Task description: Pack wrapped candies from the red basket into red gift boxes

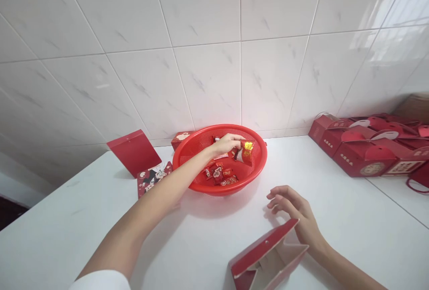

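Note:
My left hand (229, 144) reaches into a red plastic colander (182, 153), its fingers closed on a red packet (246, 152) with yellow print. Small wrapped candies (219, 174) lie in the bottom of the colander below that hand. My right hand (295, 207) hovers at the right with fingers apart and curved, holding nothing. Just in front of it stands a red box (268, 258) with its top open and a pale inside showing; its lower part is cut off by the frame edge.
An upright red card box (136, 152) and a patterned red box (149, 178) stand left of the colander. Behind it is another small red box (181, 138). Several closed red boxes (365, 151) crowd the right side. A tiled wall (214, 80) backs the white table (67, 223).

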Tool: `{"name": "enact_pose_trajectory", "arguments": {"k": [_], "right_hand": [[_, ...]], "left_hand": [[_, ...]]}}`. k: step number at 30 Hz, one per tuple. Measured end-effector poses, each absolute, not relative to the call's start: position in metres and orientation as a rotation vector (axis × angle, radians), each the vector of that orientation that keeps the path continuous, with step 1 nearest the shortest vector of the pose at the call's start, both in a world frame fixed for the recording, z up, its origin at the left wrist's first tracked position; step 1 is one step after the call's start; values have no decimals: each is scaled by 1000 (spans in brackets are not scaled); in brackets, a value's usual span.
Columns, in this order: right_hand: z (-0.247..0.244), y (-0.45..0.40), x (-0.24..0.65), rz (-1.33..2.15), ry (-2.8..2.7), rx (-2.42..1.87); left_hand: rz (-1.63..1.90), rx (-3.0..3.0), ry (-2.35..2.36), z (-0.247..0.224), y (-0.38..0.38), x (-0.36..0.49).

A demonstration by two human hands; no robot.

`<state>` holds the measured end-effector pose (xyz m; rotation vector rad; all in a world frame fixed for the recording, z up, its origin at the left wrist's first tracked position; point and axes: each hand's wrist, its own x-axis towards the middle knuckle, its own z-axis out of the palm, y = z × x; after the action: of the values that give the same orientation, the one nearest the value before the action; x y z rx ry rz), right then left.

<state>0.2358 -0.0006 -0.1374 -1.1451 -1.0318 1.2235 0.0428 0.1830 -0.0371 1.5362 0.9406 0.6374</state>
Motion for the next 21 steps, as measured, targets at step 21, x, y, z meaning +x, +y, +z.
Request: {"name": "enact_pose_trajectory", "arguments": {"k": [21], "right_hand": [[-173,37,225,1544,-1090,-636]], "left_hand": [[726,1837,525,-17,134,70]]}}
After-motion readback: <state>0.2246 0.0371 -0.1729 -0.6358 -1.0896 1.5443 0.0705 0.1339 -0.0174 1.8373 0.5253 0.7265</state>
